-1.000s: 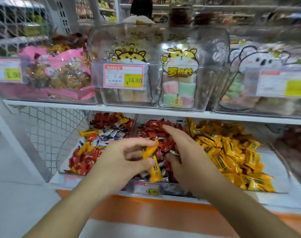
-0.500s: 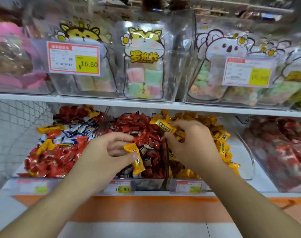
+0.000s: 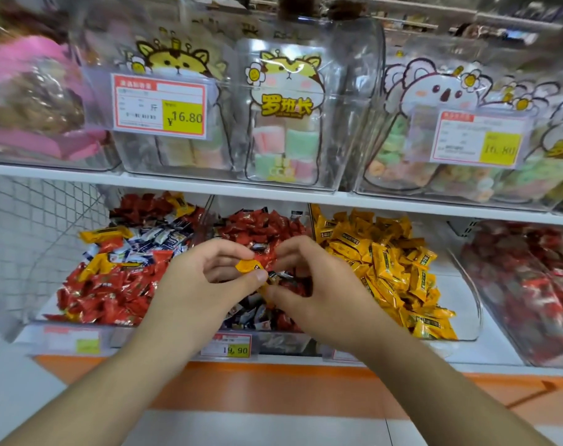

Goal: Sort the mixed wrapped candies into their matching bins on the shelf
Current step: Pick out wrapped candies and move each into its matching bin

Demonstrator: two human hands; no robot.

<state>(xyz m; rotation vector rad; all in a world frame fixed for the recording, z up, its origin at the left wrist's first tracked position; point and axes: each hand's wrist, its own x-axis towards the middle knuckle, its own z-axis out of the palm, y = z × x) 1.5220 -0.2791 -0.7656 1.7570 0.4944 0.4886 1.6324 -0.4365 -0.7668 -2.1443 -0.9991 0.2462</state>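
Yellow candy (image 3: 249,265) pinched in left hand (image 3: 206,284), right hand (image 3: 318,294) curled beside, grip unclear; left of yellow bin (image 3: 466,304), mid bin (image 3: 260,230) & far-left bin (image 3: 125,262) mixed, sorting approx. half done.

A white shelf board (image 3: 177,185) crosses the view, and above it stand clear bins with cartoon animal bags (image 3: 286,117) and price tags (image 3: 159,106). At left hangs a white wire mesh panel (image 3: 32,239). Below, the shelf base has an orange band (image 3: 273,387). The floor (image 3: 13,391) is pale.
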